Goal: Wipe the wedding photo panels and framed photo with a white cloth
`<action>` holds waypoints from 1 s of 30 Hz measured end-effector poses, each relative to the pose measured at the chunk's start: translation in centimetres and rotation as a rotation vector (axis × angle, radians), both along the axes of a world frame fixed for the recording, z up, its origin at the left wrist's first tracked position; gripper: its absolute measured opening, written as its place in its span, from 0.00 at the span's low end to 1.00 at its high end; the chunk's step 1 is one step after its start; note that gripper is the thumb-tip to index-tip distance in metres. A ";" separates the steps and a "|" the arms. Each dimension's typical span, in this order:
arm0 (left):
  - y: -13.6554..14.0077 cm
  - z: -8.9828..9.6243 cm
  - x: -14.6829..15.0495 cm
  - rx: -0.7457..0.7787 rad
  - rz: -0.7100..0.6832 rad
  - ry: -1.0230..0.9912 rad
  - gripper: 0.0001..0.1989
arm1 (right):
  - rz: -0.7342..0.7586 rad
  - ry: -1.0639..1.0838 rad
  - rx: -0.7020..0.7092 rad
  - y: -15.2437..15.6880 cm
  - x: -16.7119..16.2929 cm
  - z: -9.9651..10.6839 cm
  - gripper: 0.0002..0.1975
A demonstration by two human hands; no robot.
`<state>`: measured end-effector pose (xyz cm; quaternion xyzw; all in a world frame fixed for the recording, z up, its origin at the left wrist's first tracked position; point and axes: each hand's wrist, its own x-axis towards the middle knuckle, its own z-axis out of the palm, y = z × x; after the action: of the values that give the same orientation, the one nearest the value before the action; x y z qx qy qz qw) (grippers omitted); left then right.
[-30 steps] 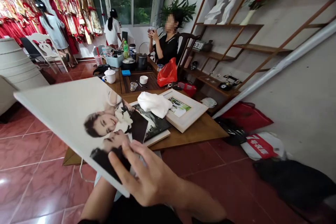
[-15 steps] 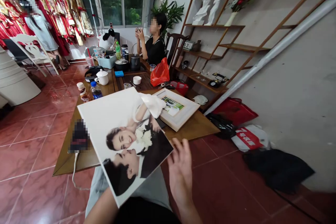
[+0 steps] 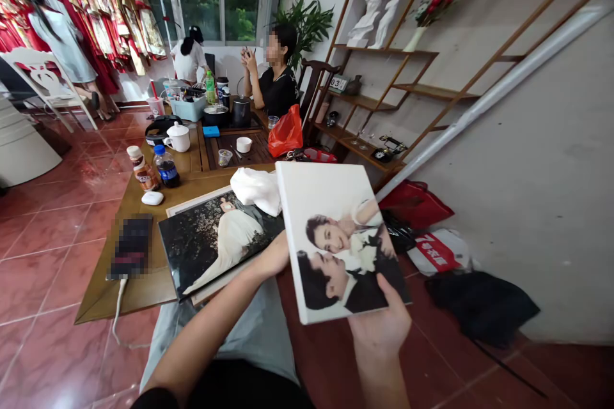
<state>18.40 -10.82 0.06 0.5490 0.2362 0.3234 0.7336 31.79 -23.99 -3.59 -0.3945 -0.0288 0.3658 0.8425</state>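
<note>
A wedding photo panel (image 3: 330,192) with pale edges is held up, tilted, right of the table's near end. My right hand (image 3: 384,323) grips its lower right edge, thumb on the front. My left hand (image 3: 278,254) reaches to its left edge; the fingers are hidden behind it. Left of the panel, a second, dark photo panel (image 3: 192,236) showing a white gown lies on the table. A pale border (image 3: 185,204) shows from under it. A crumpled white cloth (image 3: 256,190) rests on its upper right part.
On the wooden table (image 3: 96,294) are a phone (image 3: 132,246) on a cable, a white case (image 3: 152,198), two bottles (image 3: 166,167) and a lidded mug (image 3: 177,137). A red bag (image 3: 286,131) stands farther back. A person (image 3: 275,77) sits beyond. Bags (image 3: 441,252) lie on the floor at right.
The held panel has swung right and turned more upright, uncovering the dark photo panel. My right hand, earlier open beside its edge, now grips it. My left forearm has come into view across the front.
</note>
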 end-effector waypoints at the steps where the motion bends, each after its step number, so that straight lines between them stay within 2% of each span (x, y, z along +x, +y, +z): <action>1: 0.7 0.4 0.3 0.017 -0.057 -0.013 0.19 | -0.024 -0.031 0.016 0.3 1.0 0.2 0.21; 4: 2.0 1.5 0.9 -0.052 -0.167 -0.010 0.23 | -0.038 -0.087 0.073 1.9 3.5 1.0 0.20; 6: 2.5 2.2 1.2 0.032 -0.193 0.087 0.24 | -0.050 -0.095 0.094 3.3 4.9 1.3 0.19; 8: 3.0 3.0 1.4 0.328 -0.128 0.279 0.22 | -0.063 -0.105 0.102 4.9 6.3 1.3 0.18; 12: 5.1 4.0 1.4 1.106 0.177 0.795 0.18 | -0.056 -0.129 0.108 8.1 9.2 0.7 0.17; 14: 6.8 4.0 1.3 1.319 0.217 1.003 0.18 | -0.041 -0.134 0.097 9.7 10.5 0.4 0.16; 15: 7.7 3.8 1.2 1.356 0.218 1.101 0.19 | -0.029 -0.134 0.087 10.5 11.1 0.2 0.15; 16: 8.6 3.5 1.1 1.354 0.211 1.194 0.25 | -0.015 -0.133 0.076 11.2 11.6 0.0 0.15; 18: 10.0 2.9 0.6 1.279 0.153 1.325 0.37 | 0.016 -0.125 0.048 12.6 12.4 -0.4 0.14; 19: 10.4 2.5 0.3 1.249 0.140 1.336 0.39 | 0.033 -0.120 0.033 13.2 12.7 -0.6 0.13; 22: 10.7 2.1 -1.1 1.266 0.162 1.238 0.37 | 0.069 -0.108 -0.009 14.5 13.1 -1.7 0.13; 25: 10.0 2.5 -3.3 1.277 0.220 1.171 0.33 | 0.087 -0.103 -0.045 15.0 13.1 -2.9 0.13; 28: 9.9 3.3 -6.3 1.235 0.278 1.218 0.31 | 0.099 -0.110 -0.076 14.8 13.1 -3.9 0.13; 30: 10.3 3.6 -8.7 1.175 0.266 1.316 0.30 | 0.105 -0.122 -0.095 14.6 13.2 -4.5 0.13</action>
<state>9.70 -0.54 3.69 0.8789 0.4676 0.0940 0.0059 44.99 -9.37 -8.08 -0.4537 -0.0835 0.3856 0.7991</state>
